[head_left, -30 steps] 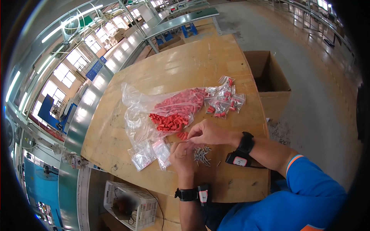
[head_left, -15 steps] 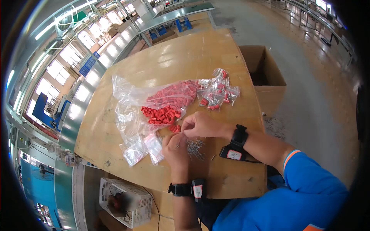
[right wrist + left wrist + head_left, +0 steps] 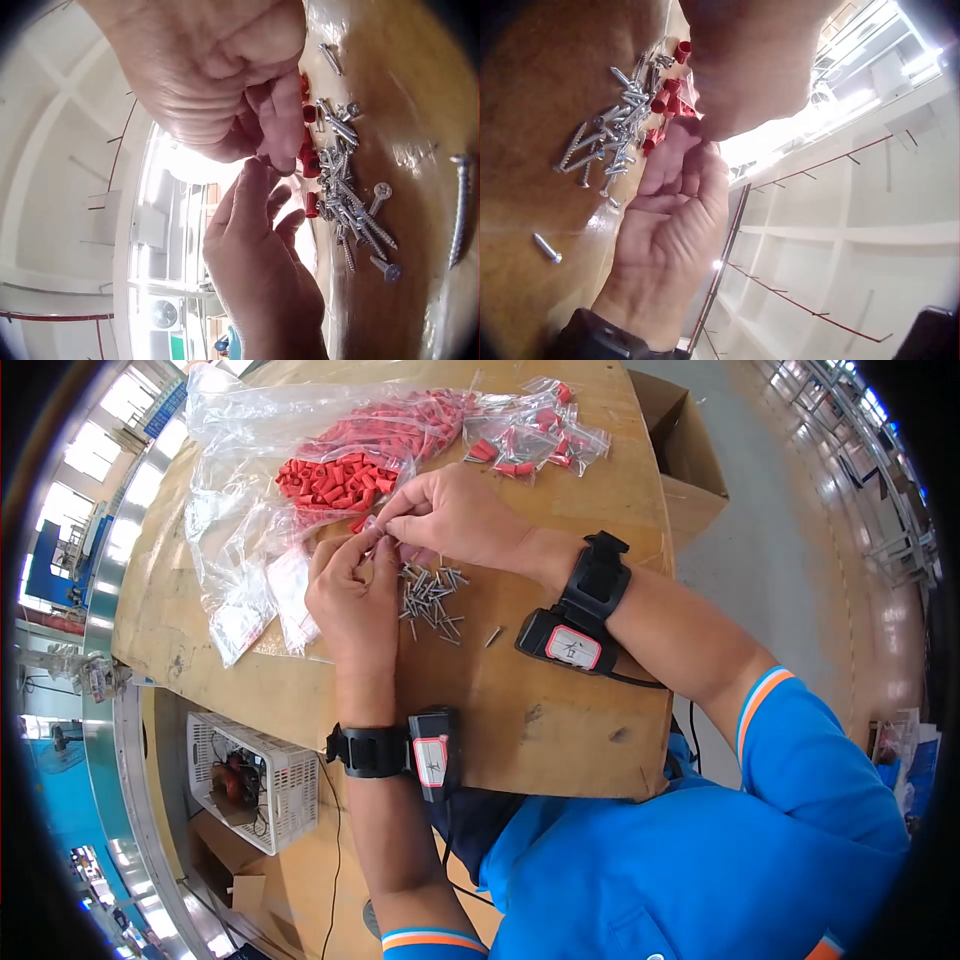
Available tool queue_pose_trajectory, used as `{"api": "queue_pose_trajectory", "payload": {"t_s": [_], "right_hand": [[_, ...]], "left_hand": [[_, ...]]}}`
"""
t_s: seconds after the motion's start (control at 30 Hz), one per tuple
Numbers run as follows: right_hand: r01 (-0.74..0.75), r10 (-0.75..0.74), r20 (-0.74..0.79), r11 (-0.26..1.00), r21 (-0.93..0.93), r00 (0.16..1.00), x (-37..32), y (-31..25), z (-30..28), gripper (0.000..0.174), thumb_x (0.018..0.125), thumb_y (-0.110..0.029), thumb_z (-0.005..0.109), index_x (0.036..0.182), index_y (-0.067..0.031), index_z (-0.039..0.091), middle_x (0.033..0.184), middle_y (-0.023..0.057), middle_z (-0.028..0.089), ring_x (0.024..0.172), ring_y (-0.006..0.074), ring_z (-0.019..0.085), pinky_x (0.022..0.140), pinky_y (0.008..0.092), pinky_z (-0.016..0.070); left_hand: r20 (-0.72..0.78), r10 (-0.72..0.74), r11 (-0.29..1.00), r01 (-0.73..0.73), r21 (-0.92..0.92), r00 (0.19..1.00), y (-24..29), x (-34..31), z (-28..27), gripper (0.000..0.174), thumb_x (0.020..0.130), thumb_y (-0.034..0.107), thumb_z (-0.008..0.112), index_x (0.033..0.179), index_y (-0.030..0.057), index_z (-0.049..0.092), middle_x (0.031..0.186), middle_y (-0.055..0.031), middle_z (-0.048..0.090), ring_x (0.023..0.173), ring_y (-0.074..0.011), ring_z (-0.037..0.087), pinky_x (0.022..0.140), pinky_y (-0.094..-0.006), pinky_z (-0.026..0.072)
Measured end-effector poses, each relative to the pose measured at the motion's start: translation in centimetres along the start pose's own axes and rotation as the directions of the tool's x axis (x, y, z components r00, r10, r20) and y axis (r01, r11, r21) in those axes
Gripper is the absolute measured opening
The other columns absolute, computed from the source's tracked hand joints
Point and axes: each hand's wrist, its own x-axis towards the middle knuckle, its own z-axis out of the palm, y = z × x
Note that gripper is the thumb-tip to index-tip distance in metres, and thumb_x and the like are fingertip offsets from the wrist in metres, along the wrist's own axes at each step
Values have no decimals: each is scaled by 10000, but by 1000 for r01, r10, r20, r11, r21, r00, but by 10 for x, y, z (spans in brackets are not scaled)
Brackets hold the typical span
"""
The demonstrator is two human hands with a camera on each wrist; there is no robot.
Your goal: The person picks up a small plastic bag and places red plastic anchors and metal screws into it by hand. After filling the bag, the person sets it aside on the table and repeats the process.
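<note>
In the head view, the left hand (image 3: 352, 600) and right hand (image 3: 465, 525) meet at their fingertips. Between them they pinch a small, clear-looking plastic piece (image 3: 373, 524), mostly hidden by the fingers. Loose silver screws (image 3: 430, 598) lie on the table just below the right hand; one screw (image 3: 494, 636) lies apart. Red caps (image 3: 335, 482) spill from a large clear bag (image 3: 235, 490) beyond the hands. The left wrist view shows the left hand (image 3: 671, 225) with curled fingers beside screws (image 3: 622, 124); the right wrist view shows the right hand (image 3: 225, 82) over the left.
Small clear bags with red caps and screws (image 3: 550, 435) lie at the table's (image 3: 570, 700) far right. Flat plastic bags (image 3: 292, 598) lie left of the left hand. A cardboard box (image 3: 695, 455) stands beyond the right edge, a white crate (image 3: 292, 800) below the left edge.
The head view has tilted down, so the table and hands appear higher and larger. Both hands keep their fingertips together near the screws and red caps.
</note>
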Motion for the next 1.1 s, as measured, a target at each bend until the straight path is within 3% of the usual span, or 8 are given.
{"api": "queue_pose_trajectory", "payload": {"t_s": [0.37, 0.47, 0.6, 0.83, 0.93, 0.97, 1.03, 1.1], "right_hand": [[-21, 23, 45, 999, -48, 999, 0, -5, 3, 187, 887, -141, 581, 902, 41, 621, 769, 41, 644, 701, 70, 619, 603, 200, 510], [-38, 34, 27, 980, 196, 999, -2, -3, 4, 191, 865, -151, 596, 844, 35, 637, 701, 53, 650, 590, 82, 613, 529, 216, 492], [-118, 104, 82, 973, 198, 991, -6, -13, -3, 205, 887, -176, 581, 876, 23, 628, 748, 50, 648, 658, 83, 626, 557, 207, 499], [-245, 215, 139, 934, 259, 967, -7, -19, -5, 235, 895, -193, 564, 945, 30, 620, 813, 68, 665, 700, 104, 640, 631, 229, 532], [-192, 178, 130, 976, 105, 975, -11, -29, -8, 256, 873, -215, 589, 933, 29, 640, 782, 73, 671, 682, 105, 640, 618, 229, 517], [25, -18, 87, 996, -82, 996, -6, -10, -5, 279, 840, -252, 621, 888, 20, 665, 746, 94, 671, 662, 108, 635, 596, 250, 502], [0, 21, 94, 977, -213, 995, -8, -14, -4, 318, 850, -304, 629, 891, 9, 668, 790, 109, 667, 697, 120, 612, 625, 282, 489], [68, -46, 134, 983, -168, 990, -13, -27, -7, 337, 851, -328, 622, 891, 3, 671, 760, 124, 664, 681, 135, 613, 609, 299, 476]], "left_hand": [[39, -115, 993, 114, 41, 993, 0, 0, -5, 59, 768, 31, 654, 757, -21, 629, 693, -127, 544, 626, -238, 559, 576, -328, 439], [66, -153, 988, 154, -13, 986, 12, 1, -9, 82, 739, 10, 660, 707, -20, 590, 665, -126, 513, 613, -277, 526, 566, -353, 420], [52, -52, 998, 51, 25, 997, 14, 3, -8, 130, 711, 9, 666, 652, 2, 550, 643, -118, 492, 645, -290, 508, 580, -377, 399], [39, -175, 978, 178, -107, 984, 12, 0, -11, 123, 671, 58, 727, 675, 5, 616, 634, -117, 528, 568, -243, 530, 522, -331, 409], [-6, -124, 987, 123, -108, 992, 14, 0, -8, 100, 704, 5, 691, 683, -24, 598, 631, -94, 540, 546, -199, 514, 515, -308, 412], [15, -92, 993, 93, -79, 996, 11, -3, -11, 102, 697, 5, 693, 677, -22, 597, 629, -105, 550, 544, -212, 516, 517, -319, 415], [49, -58, 998, 59, -10, 997, 7, -5, -12, 121, 672, 14, 706, 656, -14, 589, 609, -121, 561, 550, -240, 526, 525, -344, 424], [16, -59, 991, 60, -117, 998, -3, -8, -3, 137, 656, 9, 706, 632, -16, 574, 607, -133, 574, 536, -230, 528, 525, -310, 430]]}}
